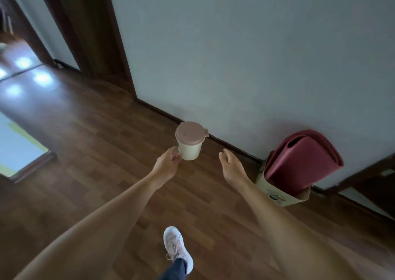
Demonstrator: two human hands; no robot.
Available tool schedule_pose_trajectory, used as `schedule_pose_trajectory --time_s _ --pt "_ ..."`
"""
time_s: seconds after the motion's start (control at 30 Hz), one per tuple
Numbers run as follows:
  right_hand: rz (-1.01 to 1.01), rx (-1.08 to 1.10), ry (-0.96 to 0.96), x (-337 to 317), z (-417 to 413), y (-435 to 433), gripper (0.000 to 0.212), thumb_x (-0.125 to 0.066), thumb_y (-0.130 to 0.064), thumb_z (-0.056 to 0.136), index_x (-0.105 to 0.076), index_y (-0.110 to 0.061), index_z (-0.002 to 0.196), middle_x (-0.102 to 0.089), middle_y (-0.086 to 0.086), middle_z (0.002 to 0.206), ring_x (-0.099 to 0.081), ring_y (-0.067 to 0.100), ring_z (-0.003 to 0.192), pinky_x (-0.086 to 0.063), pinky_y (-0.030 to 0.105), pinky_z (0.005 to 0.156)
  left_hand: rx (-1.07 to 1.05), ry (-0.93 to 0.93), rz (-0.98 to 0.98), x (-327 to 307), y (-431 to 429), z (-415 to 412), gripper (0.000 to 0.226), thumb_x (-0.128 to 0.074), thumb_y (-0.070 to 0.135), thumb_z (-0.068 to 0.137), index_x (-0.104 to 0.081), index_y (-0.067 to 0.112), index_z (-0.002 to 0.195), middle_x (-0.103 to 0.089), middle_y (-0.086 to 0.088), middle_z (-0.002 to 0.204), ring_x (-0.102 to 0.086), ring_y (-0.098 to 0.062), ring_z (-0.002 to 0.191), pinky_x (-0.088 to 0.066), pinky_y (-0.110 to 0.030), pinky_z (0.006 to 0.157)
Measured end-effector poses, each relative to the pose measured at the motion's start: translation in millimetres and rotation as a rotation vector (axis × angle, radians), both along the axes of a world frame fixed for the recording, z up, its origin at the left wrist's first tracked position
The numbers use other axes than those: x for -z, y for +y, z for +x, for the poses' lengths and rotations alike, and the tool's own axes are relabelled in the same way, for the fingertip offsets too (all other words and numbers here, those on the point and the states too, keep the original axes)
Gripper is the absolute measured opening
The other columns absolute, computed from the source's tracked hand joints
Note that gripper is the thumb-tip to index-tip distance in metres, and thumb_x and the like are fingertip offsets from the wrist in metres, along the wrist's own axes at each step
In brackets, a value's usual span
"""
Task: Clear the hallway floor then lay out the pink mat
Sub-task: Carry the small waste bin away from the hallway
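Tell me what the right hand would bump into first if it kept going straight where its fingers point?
Probably the small bin with the pink lid, on its right side; the right hand aims its open fingers there. Depth is unclear, so it might slip past to the baseboard.

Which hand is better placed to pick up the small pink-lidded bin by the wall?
Left. The left hand has its fingertips at the side of the bin; the right hand hangs open, apart from it, nearer the rolled pink mat.
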State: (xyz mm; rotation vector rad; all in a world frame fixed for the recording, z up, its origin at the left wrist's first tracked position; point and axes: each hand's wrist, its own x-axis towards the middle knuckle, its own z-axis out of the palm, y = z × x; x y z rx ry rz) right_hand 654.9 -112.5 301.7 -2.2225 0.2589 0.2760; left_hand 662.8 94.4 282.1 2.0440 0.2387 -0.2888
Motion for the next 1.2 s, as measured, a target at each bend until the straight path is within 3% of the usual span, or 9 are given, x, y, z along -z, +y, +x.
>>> schedule_pose_trajectory --time_s 0.1,0.17,0.27,0.37,0.5,0.8,0.93,1.13,1.2 --pt "-0.009 0.000 0.013 9.4 59.5 1.1 0.053 -0.031 -0.042 0.100 -0.027 -0.016 0.147 -0.030 0.002 0.153 -0.026 0.018 0.142 -0.021 0.032 0.113 -0.030 0.007 0.000 15.6 1.9 58.4 0.035 -0.042 0.036 0.098 -0.048 0.019 0.128 -0.051 0.020 0.086 -0.045 0.004 0.069 -0.037 -0.016 0.061" --pt "-0.018 0.005 0.031 14.9 99.7 3.0 0.053 -0.031 -0.041 0.100 -0.027 -0.016 0.147 -0.030 0.003 0.154 -0.026 0.019 0.141 -0.022 0.033 0.113 -0.040 0.021 0.014 22.9 5.1 94.8 0.030 -0.042 0.036 0.098 -0.050 0.022 0.122 -0.048 0.020 0.081 -0.043 0.004 0.067 -0.035 -0.015 0.060" --pt "-0.020 0.011 0.075 22.1 157.8 12.2 0.054 -0.031 -0.042 0.100 -0.026 -0.016 0.147 -0.029 0.004 0.154 -0.027 0.020 0.141 -0.023 0.035 0.113 -0.058 0.072 0.012 33.9 15.4 142.5 0.025 -0.040 0.037 0.097 -0.050 0.028 0.119 -0.052 0.011 0.098 -0.046 0.002 0.074 -0.038 -0.018 0.061" --pt "-0.027 0.003 0.095 32.4 206.2 21.3 0.054 -0.031 -0.043 0.100 -0.026 -0.017 0.147 -0.029 0.004 0.154 -0.027 0.021 0.141 -0.025 0.036 0.112 -0.083 0.129 0.014 44.3 29.5 187.6 0.027 -0.040 0.039 0.097 -0.052 0.031 0.120 -0.054 0.006 0.116 -0.051 -0.006 0.089 -0.039 -0.023 0.075" --pt "0.016 -0.016 0.122 51.0 256.8 27.9 0.052 -0.032 -0.040 0.100 -0.026 -0.018 0.147 -0.033 0.004 0.152 -0.031 0.020 0.139 -0.028 0.034 0.109 -0.120 0.195 0.051 61.7 41.7 233.4 0.052 -0.041 0.041 0.097 -0.034 0.018 0.143 -0.047 -0.004 0.142 -0.046 -0.020 0.127 -0.039 -0.030 0.097" --pt "0.032 -0.141 0.179 117.4 371.1 26.7 0.053 -0.034 -0.042 0.099 -0.029 -0.017 0.146 -0.039 0.005 0.148 -0.036 0.021 0.135 -0.026 0.024 0.095 -0.248 0.309 -0.015 120.1 44.3 323.1 0.052 -0.043 0.039 0.097 -0.032 0.020 0.144 -0.044 -0.002 0.145 -0.042 -0.020 0.131 -0.034 -0.027 0.095" --pt "0.029 -0.233 0.243 164.3 440.7 22.6 0.052 -0.033 -0.041 0.099 -0.031 -0.017 0.146 -0.038 0.007 0.149 -0.038 0.023 0.135 -0.030 0.039 0.112 -0.311 0.340 -0.027 164.4 32.8 372.6 0.052 -0.043 0.038 0.097 -0.032 0.019 0.144 -0.045 -0.003 0.144 -0.043 -0.020 0.130 -0.034 -0.027 0.094" --pt "0.022 -0.377 0.327 244.9 541.0 14.5 0.049 -0.034 -0.038 0.100 -0.035 -0.015 0.142 -0.044 0.011 0.142 -0.046 0.024 0.128 -0.039 0.045 0.107 -0.422 0.392 -0.012 241.4 9.5 442.9 0.050 -0.045 0.036 0.097 -0.035 0.017 0.142 -0.047 -0.003 0.141 -0.045 -0.020 0.127 -0.034 -0.027 0.091" --pt "0.002 -0.419 0.338 272.4 571.3 12.3 0.047 -0.035 -0.037 0.100 -0.038 -0.014 0.140 -0.048 0.010 0.138 -0.049 0.024 0.125 -0.042 0.046 0.104 -0.451 0.411 0.000 267.9 3.6 463.6 0.037 -0.045 0.035 0.096 -0.047 0.023 0.131 -0.054 0.003 0.125 -0.050 -0.018 0.118 -0.037 -0.026 0.085"
